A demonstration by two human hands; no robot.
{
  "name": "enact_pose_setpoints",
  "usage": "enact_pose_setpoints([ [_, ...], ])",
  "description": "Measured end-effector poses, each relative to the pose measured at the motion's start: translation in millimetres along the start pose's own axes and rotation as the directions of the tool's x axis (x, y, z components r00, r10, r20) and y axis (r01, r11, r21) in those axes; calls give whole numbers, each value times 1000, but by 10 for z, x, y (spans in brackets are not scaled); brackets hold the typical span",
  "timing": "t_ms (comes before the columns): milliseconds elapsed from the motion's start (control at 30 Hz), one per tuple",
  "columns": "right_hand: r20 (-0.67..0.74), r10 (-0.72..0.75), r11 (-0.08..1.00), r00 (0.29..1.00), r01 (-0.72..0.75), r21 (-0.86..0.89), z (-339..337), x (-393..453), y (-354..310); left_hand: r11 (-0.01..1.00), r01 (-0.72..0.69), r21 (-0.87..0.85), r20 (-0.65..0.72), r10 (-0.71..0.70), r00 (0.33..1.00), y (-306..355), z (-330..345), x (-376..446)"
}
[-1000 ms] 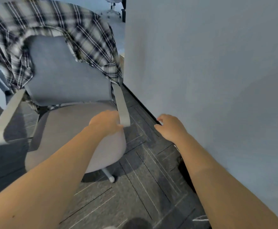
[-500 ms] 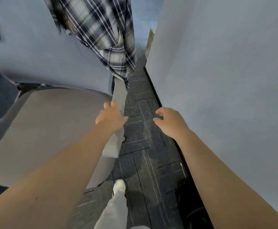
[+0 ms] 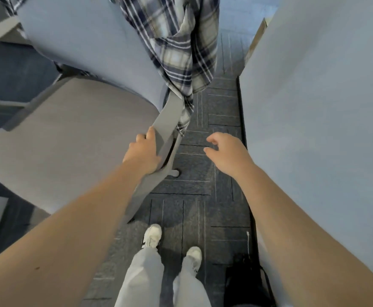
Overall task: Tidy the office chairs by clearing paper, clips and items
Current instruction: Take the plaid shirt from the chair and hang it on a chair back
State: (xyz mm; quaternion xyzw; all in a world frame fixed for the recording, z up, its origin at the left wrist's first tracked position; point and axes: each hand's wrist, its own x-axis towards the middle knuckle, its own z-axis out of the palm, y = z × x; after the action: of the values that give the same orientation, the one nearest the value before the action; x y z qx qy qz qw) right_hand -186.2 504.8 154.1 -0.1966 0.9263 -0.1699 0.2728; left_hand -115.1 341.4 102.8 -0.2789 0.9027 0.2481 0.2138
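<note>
**Chair seat bare; shirt not yet cleared**

Office chair [image 3: 74, 138]: seat shows no paper or clips, so little left there, I'd judge. Plaid shirt [image 3: 178, 47] hangs over backrest, its hem draping onto the armrest [image 3: 166, 120], prob. the next item to clear. Left hand [image 3: 142, 152] wraps the armrest, fingers [image 3: 151, 135] curled round its edge, hem just beyond them, not touching. Right hand [image 3: 227, 154] hovers apart over the carpet, fingers [image 3: 213, 138] loosely spread, holding nothing.
</note>
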Motion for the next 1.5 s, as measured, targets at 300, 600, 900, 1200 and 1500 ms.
enact_pose_setpoints([
  [300,-74,-125,992,989,122,-44,-376,-285,11,972,225,71,-93,-218,971,-127,-73,-605],
  [600,-216,-216,976,952,205,-74,-1127,-672,-137,916,-48,-398,-509,-178,842,563,-1035,-1163],
  [900,-271,-329,944,905,312,-105,-1564,-832,-665,816,-319,-482,-638,-77,767,1111,-1805,-1614],
  [1200,-310,-431,902,848,398,-164,-1660,-750,-900,944,-179,-278,-593,-22,805,1070,-1813,-1624],
  [1500,-235,-714,701,660,668,-250,-1805,-472,-1268,937,-37,-348,-534,-166,829,886,-1793,-2033],
])
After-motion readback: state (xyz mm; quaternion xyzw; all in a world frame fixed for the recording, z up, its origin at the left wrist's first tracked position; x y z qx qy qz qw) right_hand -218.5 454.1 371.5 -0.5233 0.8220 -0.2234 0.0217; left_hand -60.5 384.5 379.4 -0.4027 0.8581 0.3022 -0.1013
